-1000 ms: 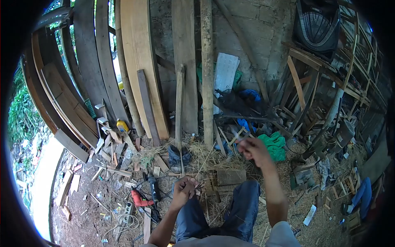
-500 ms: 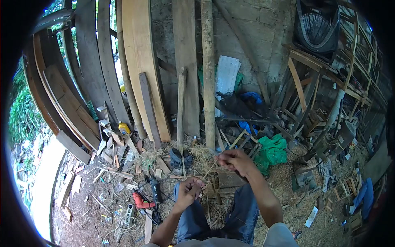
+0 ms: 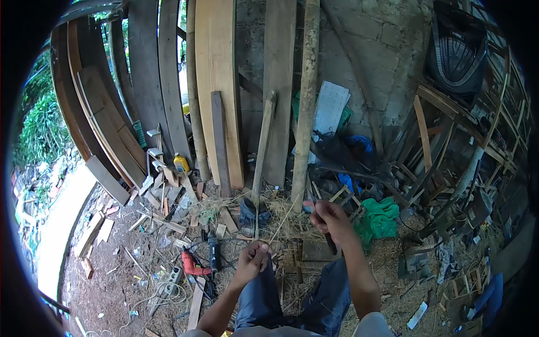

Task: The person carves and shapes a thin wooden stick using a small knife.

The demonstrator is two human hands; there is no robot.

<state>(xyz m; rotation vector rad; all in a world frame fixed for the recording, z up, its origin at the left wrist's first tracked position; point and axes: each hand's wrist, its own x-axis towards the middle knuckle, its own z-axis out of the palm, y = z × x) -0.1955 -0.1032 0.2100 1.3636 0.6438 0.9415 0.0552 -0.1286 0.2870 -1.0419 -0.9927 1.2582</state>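
Observation:
My left hand (image 3: 254, 260) is closed in a pinch on the lower end of a thin pale strip (image 3: 281, 227), above my left knee. The strip slants up and right toward my right hand (image 3: 331, 218). That hand is closed around a dark handle-like object (image 3: 330, 244), whose end sticks out below the fist; what it is cannot be made out. Under my hands are a wooden block (image 3: 318, 251) on the ground and my knees in dark trousers.
A red power tool (image 3: 193, 265) and a power strip (image 3: 173, 281) with cable lie at the left. Green cloth (image 3: 379, 218) lies at the right. Planks (image 3: 216, 112) and a pole (image 3: 306, 101) stand ahead. A yellow bottle (image 3: 181, 163) is further back.
The view has turned a little left. My right hand, earlier reaching out and then near the strip, is now further right of my left hand, with a dark object showing below it.

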